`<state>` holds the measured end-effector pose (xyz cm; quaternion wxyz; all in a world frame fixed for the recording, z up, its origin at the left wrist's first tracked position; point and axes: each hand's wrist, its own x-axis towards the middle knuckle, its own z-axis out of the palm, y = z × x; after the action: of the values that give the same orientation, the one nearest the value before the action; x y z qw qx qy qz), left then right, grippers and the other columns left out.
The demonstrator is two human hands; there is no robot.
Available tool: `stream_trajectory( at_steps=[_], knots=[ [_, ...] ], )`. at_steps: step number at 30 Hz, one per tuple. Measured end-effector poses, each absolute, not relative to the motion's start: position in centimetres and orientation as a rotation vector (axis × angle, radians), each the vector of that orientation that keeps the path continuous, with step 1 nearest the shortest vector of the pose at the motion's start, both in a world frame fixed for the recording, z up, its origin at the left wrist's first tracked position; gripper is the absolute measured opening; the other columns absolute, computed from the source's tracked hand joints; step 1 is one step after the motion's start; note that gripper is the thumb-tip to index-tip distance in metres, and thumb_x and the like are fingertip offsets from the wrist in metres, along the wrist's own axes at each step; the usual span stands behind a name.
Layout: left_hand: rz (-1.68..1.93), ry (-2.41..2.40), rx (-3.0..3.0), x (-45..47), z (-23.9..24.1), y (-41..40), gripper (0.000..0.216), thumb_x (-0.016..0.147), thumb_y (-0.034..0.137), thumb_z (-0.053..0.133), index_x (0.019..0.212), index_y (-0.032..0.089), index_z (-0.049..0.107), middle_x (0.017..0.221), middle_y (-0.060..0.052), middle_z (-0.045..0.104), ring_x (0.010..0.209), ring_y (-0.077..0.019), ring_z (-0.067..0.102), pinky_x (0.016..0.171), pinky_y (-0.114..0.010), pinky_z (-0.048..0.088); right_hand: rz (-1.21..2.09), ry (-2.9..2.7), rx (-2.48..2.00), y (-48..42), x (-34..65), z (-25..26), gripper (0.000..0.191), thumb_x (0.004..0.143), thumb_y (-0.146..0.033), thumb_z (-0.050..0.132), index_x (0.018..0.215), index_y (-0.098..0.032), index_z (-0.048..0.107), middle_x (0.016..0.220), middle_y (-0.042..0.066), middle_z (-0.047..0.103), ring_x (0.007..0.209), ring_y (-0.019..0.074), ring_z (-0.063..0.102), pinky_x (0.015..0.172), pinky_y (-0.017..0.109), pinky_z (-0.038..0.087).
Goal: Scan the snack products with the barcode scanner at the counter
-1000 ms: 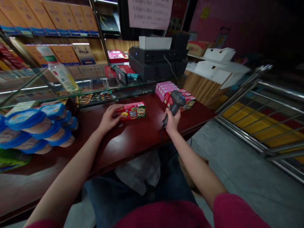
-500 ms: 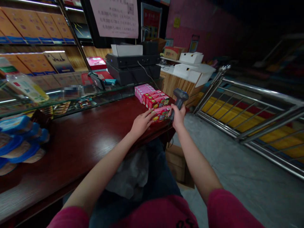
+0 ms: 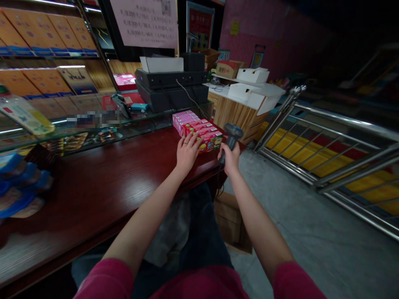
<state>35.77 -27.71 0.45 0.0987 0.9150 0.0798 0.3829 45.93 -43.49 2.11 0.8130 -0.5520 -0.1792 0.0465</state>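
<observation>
Partly hidden: red boxes (image 3: pixel 211 143) on counter (image 3: pixel 118 174), near ends behind left hand (image 3: pixel 187 153); its grip, cannot tell. Right hand (image 3: pixel 230 158) closed round scanner (image 3: pixel 233 132), partly covering it. Blue-lidded tubs (image 3: pixel 31 176) cut off, far left.

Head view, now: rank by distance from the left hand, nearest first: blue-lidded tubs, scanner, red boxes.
From the left hand:
1. Red boxes: right at its fingers, on the desk.
2. Scanner: to its right, held in the right hand.
3. Blue-lidded tubs: far off to its left, stacked on the desk.
</observation>
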Motion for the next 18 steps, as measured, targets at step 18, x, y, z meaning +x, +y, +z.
stream_trajectory(
  at_steps=[18],
  knots=[
    [1.207, 0.781, 2.805, 18.2, 0.4, -16.2, 0.072, 0.103, 0.027, 0.053, 0.170, 0.032, 0.027, 0.174, -0.004, 0.031, 0.161, -0.0242, 0.033, 0.134, -0.043, 0.017, 0.627, -0.677, -1.053, -32.2, 34.6, 3.4, 0.041, 0.072, -0.036, 0.084, 0.101, -0.029, 0.057, 0.062, -0.009, 0.057, 0.039, 0.0096, 0.046, 0.035, 0.024, 0.034]
  ],
)
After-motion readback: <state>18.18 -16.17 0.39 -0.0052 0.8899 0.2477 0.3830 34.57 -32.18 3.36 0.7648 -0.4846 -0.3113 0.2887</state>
